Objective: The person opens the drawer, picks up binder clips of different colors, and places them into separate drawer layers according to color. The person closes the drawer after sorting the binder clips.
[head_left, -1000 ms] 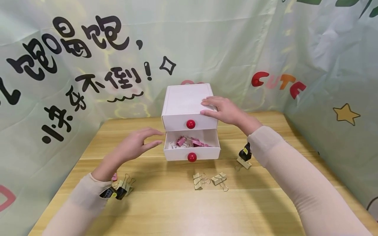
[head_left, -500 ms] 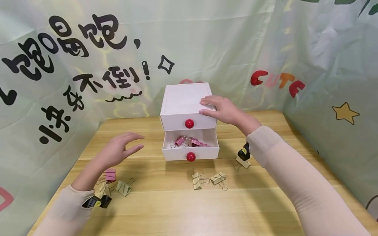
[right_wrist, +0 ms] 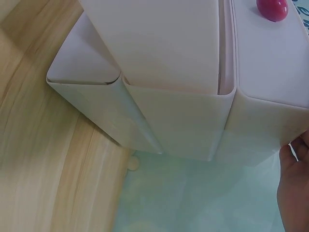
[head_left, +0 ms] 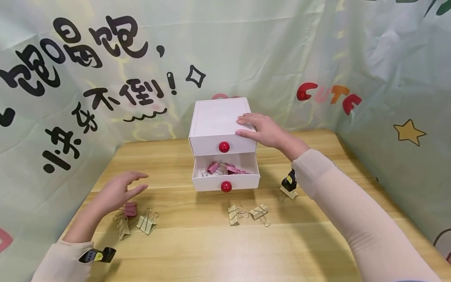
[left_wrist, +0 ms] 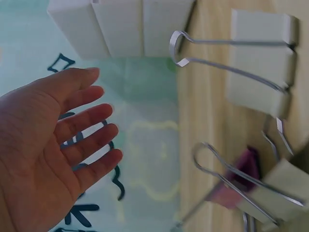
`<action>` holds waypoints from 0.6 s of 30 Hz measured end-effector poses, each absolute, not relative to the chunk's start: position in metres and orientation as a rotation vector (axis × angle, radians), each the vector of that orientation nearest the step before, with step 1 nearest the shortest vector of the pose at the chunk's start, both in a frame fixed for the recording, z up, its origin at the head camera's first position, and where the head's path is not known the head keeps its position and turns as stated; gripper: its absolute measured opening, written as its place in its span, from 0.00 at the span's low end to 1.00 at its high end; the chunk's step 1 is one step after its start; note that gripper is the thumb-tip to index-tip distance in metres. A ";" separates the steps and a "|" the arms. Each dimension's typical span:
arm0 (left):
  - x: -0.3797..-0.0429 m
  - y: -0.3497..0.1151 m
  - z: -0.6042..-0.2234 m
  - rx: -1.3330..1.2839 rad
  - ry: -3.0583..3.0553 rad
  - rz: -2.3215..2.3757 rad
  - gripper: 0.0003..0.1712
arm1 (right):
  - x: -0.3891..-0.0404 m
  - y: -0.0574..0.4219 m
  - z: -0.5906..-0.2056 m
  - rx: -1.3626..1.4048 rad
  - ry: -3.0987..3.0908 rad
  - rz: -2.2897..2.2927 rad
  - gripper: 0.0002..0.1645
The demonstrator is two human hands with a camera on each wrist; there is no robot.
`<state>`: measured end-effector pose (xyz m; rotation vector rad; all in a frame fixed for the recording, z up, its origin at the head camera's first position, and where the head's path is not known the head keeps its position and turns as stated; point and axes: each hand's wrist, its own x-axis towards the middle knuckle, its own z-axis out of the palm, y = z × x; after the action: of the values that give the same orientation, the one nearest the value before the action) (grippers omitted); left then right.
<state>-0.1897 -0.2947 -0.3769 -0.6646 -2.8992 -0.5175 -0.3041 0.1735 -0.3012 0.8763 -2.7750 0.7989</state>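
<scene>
Hovering left hand, palm wrist-view only

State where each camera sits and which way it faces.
Head: on the head, facing forward and down at the drawer box; left hand, right hand and sleeves show.
Left wrist: on that wrist, facing its hand and binder clips.
Right wrist: on that wrist, facing the box's side; hand partly shows.
Head and right wrist share the box.
</scene>
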 end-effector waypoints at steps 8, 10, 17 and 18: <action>-0.187 -0.315 -0.398 -0.602 -3.003 -0.549 0.26 | -0.303 0.172 -0.300 0.875 -2.778 0.803 0.36; -0.186 -0.319 -0.402 -0.591 -3.042 -0.565 0.28 | -0.303 0.171 -0.300 0.875 -2.781 0.799 0.36; -0.184 -0.333 -0.418 -0.607 -3.171 -0.721 0.36 | -0.300 0.171 -0.299 0.865 -2.789 0.807 0.36; -0.184 -0.334 -0.420 -0.600 -3.191 -0.773 0.36 | -0.300 0.171 -0.300 0.864 -2.790 0.809 0.36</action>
<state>-0.1841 -0.3340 -0.4205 -0.6005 -3.1907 -0.7731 -0.2999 0.1709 -0.2995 0.8639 -2.7897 0.8088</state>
